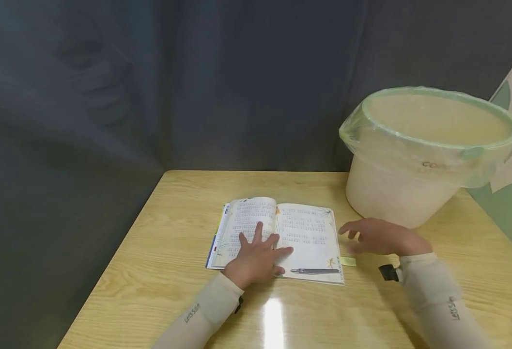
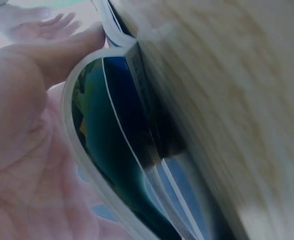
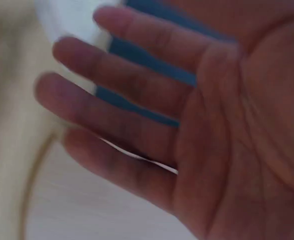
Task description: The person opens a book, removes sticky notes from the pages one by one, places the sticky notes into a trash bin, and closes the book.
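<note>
An open book (image 1: 301,249) with printed text lies on the wooden table. My left hand (image 1: 256,259) rests on it with fingers spread, mostly over the left page by the spine. In the left wrist view the book's pages (image 2: 69,120) bow upward against that hand's palm. A grey pen (image 1: 314,271) lies along the bottom of the right page. Just right of the book, my right hand (image 1: 375,236) hovers over the table with nothing in it. Its fingers (image 3: 121,75) extend loosely in the right wrist view. A small yellow strip (image 1: 348,261) sticks out at the book's right edge.
A large pale bin (image 1: 382,194) lined with a translucent green bag (image 1: 351,133) stands at the back right of the table (image 1: 151,261). Dark curtains (image 1: 256,87) hang behind and to the left.
</note>
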Action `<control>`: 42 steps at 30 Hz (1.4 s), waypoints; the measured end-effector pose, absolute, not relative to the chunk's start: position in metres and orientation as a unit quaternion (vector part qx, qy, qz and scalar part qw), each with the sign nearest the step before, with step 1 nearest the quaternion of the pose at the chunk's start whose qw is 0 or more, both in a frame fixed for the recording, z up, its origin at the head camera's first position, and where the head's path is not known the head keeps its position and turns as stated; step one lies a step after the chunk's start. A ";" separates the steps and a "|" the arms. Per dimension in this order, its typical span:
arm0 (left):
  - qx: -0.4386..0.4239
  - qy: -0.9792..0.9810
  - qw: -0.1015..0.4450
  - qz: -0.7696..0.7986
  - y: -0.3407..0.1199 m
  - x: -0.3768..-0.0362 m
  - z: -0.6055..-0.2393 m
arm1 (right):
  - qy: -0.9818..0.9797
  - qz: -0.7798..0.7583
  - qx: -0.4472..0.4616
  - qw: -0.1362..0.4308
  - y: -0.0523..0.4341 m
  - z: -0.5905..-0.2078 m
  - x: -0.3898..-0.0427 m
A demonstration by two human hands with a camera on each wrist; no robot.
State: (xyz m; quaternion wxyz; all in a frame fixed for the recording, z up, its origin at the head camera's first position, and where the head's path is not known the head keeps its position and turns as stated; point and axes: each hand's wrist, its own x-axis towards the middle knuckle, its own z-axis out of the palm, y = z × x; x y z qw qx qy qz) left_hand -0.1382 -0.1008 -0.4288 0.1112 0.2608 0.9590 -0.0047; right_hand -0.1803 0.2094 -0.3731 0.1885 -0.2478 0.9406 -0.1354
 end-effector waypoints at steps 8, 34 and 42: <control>0.249 0.962 0.110 -0.012 -0.105 -0.140 -0.428 | 0.939 -0.135 -0.237 0.209 0.197 -0.398 -0.193; 0.260 0.959 0.111 -0.010 -0.108 -0.139 -0.427 | 0.944 -0.111 -0.217 0.222 0.187 -0.411 -0.196; 0.259 0.960 0.106 0.011 -0.109 -0.138 -0.427 | 0.947 -0.102 -0.222 0.207 0.183 -0.414 -0.194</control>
